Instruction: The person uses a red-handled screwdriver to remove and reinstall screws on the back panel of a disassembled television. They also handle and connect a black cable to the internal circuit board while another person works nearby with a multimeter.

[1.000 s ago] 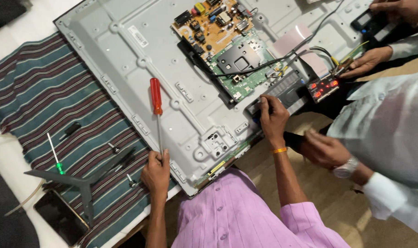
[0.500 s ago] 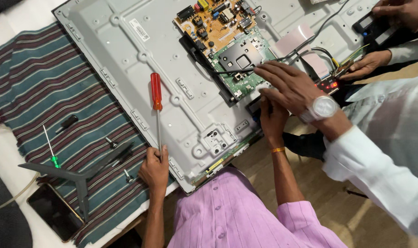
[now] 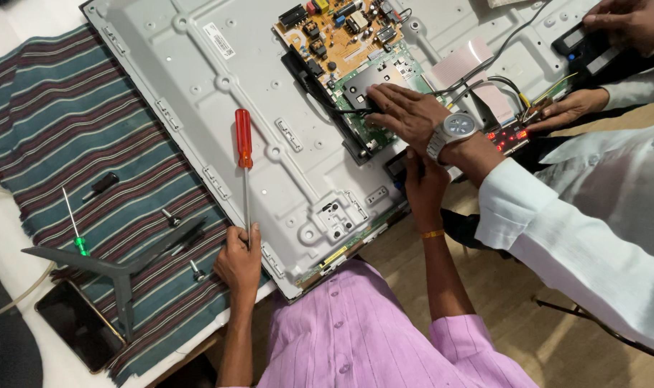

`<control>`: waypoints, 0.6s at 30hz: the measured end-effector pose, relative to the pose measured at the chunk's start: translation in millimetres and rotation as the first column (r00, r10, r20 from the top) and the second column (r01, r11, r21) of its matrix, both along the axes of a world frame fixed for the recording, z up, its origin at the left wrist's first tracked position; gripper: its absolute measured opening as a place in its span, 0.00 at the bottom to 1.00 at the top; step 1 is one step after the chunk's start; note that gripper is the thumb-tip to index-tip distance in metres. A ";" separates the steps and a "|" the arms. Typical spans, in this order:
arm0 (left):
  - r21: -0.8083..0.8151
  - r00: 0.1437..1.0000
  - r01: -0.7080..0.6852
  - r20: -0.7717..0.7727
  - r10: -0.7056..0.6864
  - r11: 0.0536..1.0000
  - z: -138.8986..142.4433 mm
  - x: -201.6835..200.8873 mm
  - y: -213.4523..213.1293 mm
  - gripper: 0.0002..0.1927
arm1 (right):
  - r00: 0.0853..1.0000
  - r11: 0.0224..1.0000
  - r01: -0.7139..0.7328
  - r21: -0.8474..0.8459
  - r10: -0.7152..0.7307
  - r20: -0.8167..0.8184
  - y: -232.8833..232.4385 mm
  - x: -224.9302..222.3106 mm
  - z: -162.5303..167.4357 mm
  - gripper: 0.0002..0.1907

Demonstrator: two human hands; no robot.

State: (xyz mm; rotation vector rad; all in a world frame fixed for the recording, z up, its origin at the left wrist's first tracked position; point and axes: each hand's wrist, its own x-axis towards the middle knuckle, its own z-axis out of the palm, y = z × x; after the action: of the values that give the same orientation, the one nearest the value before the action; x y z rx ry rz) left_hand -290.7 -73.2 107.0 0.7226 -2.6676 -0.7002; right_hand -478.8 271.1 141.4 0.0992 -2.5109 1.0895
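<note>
A large grey metal back panel of a flat screen lies on the table, with an orange circuit board and a green board on it. My left hand is curled on the panel's near edge, its thumb beside the tip of a red-handled screwdriver lying on the panel. My right hand rests at the panel's edge on a dark part, its fingers partly hidden under a co-worker's wrist. That co-worker's hand, wearing a watch, presses on the green board.
A striped cloth covers the table at the left, with loose screws, a green-handled tool, a dark stand piece and a phone. Other hands hold a lit red meter at the right.
The co-worker's hand with the watch has reached further left, onto the green board. My two hands have stayed at the panel's edge.
</note>
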 end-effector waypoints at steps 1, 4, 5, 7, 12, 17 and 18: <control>0.001 1.000 0.004 -0.006 -0.004 1.000 0.6 0.1 -0.3 0.22 | 1.000 1.000 -0.017 -0.023 0.016 -0.011 -3.0 1.5 4.3 0.11; 0.010 1.000 -0.003 0.011 0.003 1.000 1.9 -1.2 -0.6 0.23 | 0.996 0.997 -0.061 -0.051 0.057 -0.075 -8.2 2.4 14.9 0.11; 0.008 1.000 -0.005 0.012 0.005 1.000 2.2 -1.6 -0.9 0.22 | 0.992 0.997 -0.073 -0.037 0.068 -0.110 -9.2 2.2 16.6 0.11; 0.003 1.000 -0.009 0.016 0.009 1.000 2.9 -2.4 -1.4 0.22 | 0.987 0.997 -0.078 -0.011 0.076 -0.140 -9.8 1.0 17.3 0.11; 0.013 1.000 -0.011 0.012 0.011 1.000 4.8 -2.7 -0.3 0.22 | 0.997 0.999 -0.041 0.002 0.041 -0.060 -7.3 -0.1 12.1 0.11; 0.019 1.000 -0.013 0.003 0.013 1.000 5.9 -3.0 -1.9 0.21 | 0.992 0.998 -0.059 -0.018 0.057 -0.114 -10.3 -1.4 12.9 0.10; 0.015 1.000 -0.011 0.010 0.011 1.000 5.9 -3.2 -2.5 0.21 | 0.990 0.998 -0.059 -0.018 0.056 -0.126 -11.5 -1.7 14.2 0.10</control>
State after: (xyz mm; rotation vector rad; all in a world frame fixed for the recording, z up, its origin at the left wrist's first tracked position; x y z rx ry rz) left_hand -293.9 -75.7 112.8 0.7455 -2.6685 -0.7161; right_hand -480.5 259.6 155.7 0.2279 -2.3972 1.0972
